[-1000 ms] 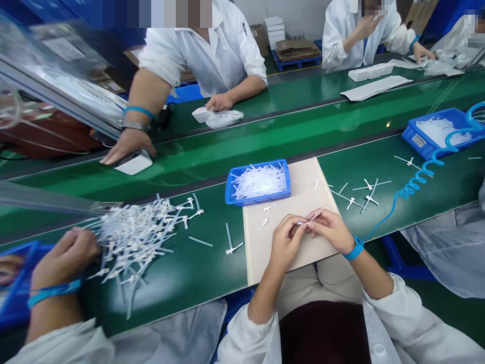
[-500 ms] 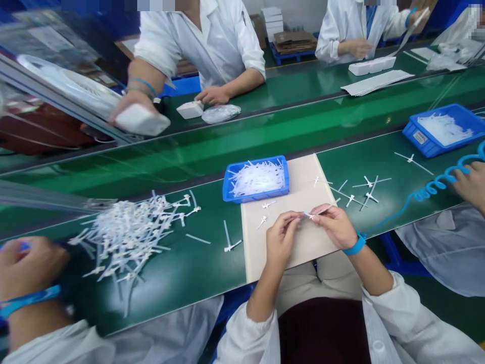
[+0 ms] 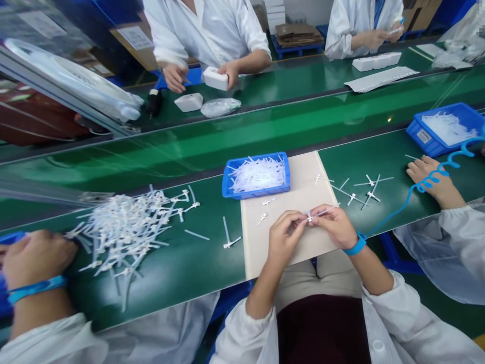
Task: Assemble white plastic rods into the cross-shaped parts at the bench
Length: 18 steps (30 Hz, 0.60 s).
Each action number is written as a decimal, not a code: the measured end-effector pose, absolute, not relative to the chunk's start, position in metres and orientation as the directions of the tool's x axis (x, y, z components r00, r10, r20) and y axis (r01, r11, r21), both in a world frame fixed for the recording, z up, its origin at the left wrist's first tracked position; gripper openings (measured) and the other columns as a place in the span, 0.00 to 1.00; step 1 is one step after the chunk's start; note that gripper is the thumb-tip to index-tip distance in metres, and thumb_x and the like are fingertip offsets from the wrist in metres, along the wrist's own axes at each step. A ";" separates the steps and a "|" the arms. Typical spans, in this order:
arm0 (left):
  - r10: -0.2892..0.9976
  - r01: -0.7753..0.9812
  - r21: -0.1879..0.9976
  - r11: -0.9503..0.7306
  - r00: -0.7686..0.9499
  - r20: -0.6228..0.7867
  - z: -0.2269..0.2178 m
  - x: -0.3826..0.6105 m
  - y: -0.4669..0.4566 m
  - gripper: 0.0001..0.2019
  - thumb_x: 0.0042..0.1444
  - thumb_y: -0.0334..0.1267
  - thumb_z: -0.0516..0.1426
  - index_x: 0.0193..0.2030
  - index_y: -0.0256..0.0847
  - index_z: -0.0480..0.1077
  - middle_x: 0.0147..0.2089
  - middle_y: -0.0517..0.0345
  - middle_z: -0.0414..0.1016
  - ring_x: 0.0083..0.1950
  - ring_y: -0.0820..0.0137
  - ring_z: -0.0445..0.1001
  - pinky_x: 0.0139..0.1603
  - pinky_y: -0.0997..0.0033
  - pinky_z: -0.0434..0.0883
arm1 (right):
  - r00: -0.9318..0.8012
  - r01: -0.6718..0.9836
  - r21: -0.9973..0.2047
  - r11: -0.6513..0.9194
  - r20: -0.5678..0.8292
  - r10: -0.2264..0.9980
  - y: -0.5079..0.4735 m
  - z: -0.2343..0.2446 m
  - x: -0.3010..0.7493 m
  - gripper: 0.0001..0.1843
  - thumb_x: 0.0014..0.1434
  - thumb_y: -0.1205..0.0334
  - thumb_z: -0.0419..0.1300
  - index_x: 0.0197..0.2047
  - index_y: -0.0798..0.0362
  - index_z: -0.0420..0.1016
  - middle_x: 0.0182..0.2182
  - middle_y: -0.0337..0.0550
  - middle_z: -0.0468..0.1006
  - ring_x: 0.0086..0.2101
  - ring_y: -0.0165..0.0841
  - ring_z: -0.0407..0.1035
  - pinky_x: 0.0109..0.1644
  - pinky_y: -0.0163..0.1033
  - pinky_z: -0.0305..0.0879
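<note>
My left hand (image 3: 286, 236) and my right hand (image 3: 332, 226) are close together above a beige board (image 3: 261, 253). Between their fingertips they pinch a small white plastic T-shaped part (image 3: 309, 217) with a thin stem. A blue strap circles my right wrist (image 3: 355, 244). Several loose white pieces (image 3: 262, 219) lie on the board to the left of my hands, and a blue plastic tray (image 3: 257, 195) of them stands at the board's far edge. More pieces (image 3: 364, 189) lie on the green belt to the right.
A large heap of white plastic pieces (image 3: 129, 227) lies on the belt to my left, beside a co-worker's hand (image 3: 36, 258). Another co-worker's hand (image 3: 430, 177) rests right, near a coiled blue cord (image 3: 428, 184) and a blue crate (image 3: 439, 136). Co-workers sit across a second belt (image 3: 227, 146).
My hands have drawn closer together around the small part. The right-hand co-worker's hand has moved onto the belt, and the left-hand co-worker's hand has shifted slightly left. The whole view has tilted slightly.
</note>
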<state>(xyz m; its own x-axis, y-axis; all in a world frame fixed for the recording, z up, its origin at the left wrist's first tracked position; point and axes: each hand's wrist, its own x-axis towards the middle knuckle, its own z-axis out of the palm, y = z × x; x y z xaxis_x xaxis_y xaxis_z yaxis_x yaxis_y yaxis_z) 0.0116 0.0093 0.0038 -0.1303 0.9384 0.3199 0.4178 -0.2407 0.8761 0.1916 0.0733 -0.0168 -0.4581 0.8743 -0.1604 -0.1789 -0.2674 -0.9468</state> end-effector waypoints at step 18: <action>0.937 0.415 0.875 -0.248 -0.126 0.325 0.005 0.011 0.009 0.04 0.70 0.37 0.63 0.42 0.43 0.80 0.40 0.55 0.83 0.41 0.67 0.81 0.43 0.69 0.77 | -0.464 -0.172 -0.947 -0.273 -0.166 0.870 0.072 -0.021 0.194 0.15 0.57 0.50 0.78 0.43 0.50 0.86 0.38 0.44 0.88 0.39 0.38 0.83 0.52 0.45 0.79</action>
<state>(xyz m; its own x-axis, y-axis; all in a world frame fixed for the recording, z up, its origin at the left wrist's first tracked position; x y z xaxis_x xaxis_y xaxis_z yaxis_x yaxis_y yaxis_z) 0.0115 0.0085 0.0050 -0.1257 0.9372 0.3253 0.4149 -0.2482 0.8753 0.1945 0.0722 -0.0212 -0.4637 0.8703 -0.1663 -0.1723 -0.2727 -0.9466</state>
